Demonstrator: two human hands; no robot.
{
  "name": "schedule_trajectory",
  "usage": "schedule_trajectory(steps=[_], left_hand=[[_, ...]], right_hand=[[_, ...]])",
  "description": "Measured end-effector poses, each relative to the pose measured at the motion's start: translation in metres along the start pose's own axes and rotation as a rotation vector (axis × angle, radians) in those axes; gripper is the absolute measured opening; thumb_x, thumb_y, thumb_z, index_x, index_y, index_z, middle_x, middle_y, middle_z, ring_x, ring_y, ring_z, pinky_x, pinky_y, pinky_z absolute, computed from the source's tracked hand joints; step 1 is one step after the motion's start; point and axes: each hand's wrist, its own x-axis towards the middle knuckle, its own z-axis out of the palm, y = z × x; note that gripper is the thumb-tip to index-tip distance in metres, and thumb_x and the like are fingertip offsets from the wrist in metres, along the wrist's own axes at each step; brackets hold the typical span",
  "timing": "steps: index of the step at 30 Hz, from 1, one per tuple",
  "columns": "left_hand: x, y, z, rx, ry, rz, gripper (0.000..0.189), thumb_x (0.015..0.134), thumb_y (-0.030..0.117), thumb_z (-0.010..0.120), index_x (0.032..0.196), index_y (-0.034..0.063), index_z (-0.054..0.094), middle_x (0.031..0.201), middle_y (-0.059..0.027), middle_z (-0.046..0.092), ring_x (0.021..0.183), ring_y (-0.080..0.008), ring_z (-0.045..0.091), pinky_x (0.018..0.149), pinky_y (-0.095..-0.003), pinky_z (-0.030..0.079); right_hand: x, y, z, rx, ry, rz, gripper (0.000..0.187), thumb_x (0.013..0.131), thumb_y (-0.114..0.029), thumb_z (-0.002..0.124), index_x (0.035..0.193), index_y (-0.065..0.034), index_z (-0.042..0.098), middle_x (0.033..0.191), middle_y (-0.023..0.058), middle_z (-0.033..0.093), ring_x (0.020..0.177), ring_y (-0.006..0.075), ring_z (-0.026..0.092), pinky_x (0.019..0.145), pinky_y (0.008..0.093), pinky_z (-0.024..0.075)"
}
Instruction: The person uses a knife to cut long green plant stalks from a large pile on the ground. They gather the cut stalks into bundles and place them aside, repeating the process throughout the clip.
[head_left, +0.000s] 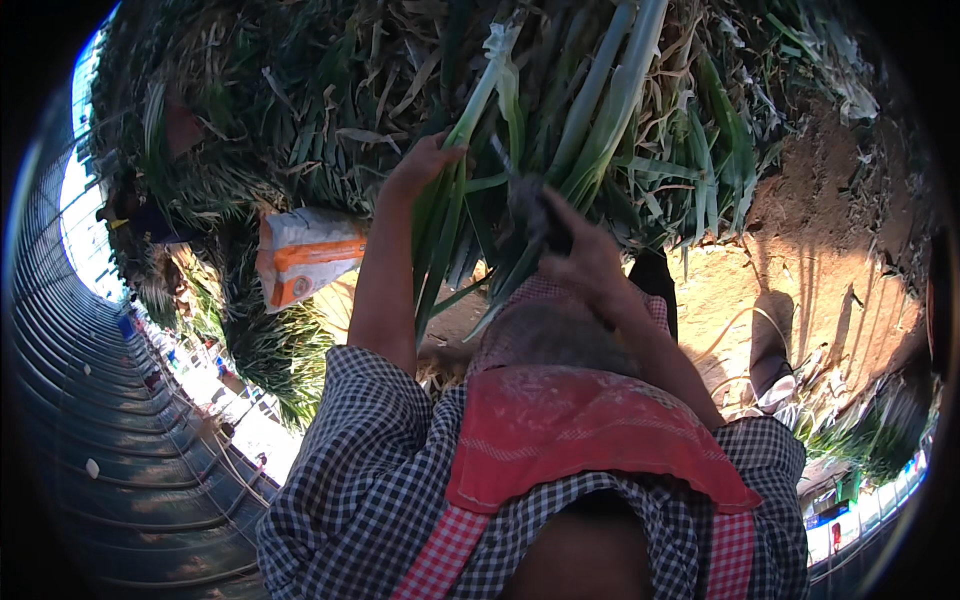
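My left hand (429, 163) grips a leek-like stalk (480, 97) where its pale shaft meets the green leaves. Those long leaves (439, 232) hang down past my wrist. Blurred by motion, my right hand (589, 259) holds a dark tool (531, 206), its kind unclear, with a thin grey tip directed towards the stalk. Just beyond that hand, thicker leek-like stalks (611, 105) lean over the heap. Part of the right hand's grip is hidden by the blur.
A large heap of green and dry leaves (300, 97) spreads ahead of me. An orange-and-white printed sack (311, 255) lies at left. Bare soil (817, 300) is at right, near another person's leg and shoe (772, 360). Ribbed tunnel sheeting (97, 420) curves along the left.
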Motion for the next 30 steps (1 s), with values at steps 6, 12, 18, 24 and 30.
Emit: schedule_trajectory(steps=[6,12,18,24,30], left_hand=[[-0.048,-0.021,0.041,0.203,0.215,0.075,0.026,0.092,0.027,0.063,0.096,0.0019,0.06,0.075,-0.0011,0.056,0.07,-0.0095,0.051,0.064,-0.03,0.043],[-0.055,-0.034,0.07,0.23,0.316,0.217,0.036,0.094,0.022,0.058,0.12,-0.0012,0.049,0.089,-0.0114,0.06,0.072,-0.0171,0.058,0.067,-0.0345,0.046],[-0.066,-0.025,0.085,0.135,0.357,0.208,0.043,0.093,0.014,0.057,0.132,0.0017,0.045,0.084,-0.0124,0.061,0.07,-0.0183,0.06,0.066,-0.0347,0.048],[-0.075,-0.008,0.088,0.202,0.354,0.073,0.046,0.096,0.022,0.055,0.138,0.0078,0.044,0.102,-0.0179,0.065,0.088,-0.0257,0.064,0.081,-0.0381,0.049],[-0.072,-0.018,0.105,0.564,0.585,0.043,0.044,0.1,0.034,0.045,0.139,0.0125,0.044,0.098,-0.0239,0.064,0.093,-0.0418,0.062,0.079,-0.0502,0.048]], right_hand=[[0.043,-0.011,-0.003,-0.223,-0.002,0.112,0.083,0.07,-0.027,0.066,0.148,-0.023,0.036,0.103,0.022,0.067,0.093,0.0383,0.066,0.082,0.045,0.0522],[0.052,-0.004,-0.01,-0.264,0.036,0.092,0.082,0.067,-0.027,0.065,0.145,-0.023,0.038,0.102,0.0223,0.067,0.093,0.0395,0.066,0.081,0.0478,0.0515],[0.035,-0.009,0.002,-0.298,0.074,0.119,0.082,0.068,-0.028,0.064,0.145,-0.0228,0.039,0.103,0.0229,0.067,0.094,0.0398,0.066,0.081,0.0481,0.0512],[0.081,0.003,-0.019,-0.242,0.082,0.051,0.084,0.067,-0.03,0.065,0.146,-0.0228,0.038,0.1,0.023,0.067,0.093,0.0396,0.066,0.081,0.0467,0.0514],[0.052,-0.007,0.006,-0.349,0.053,0.145,0.084,0.068,-0.031,0.063,0.147,-0.0213,0.037,0.101,0.0224,0.068,0.095,0.0386,0.066,0.085,0.0453,0.0511]])
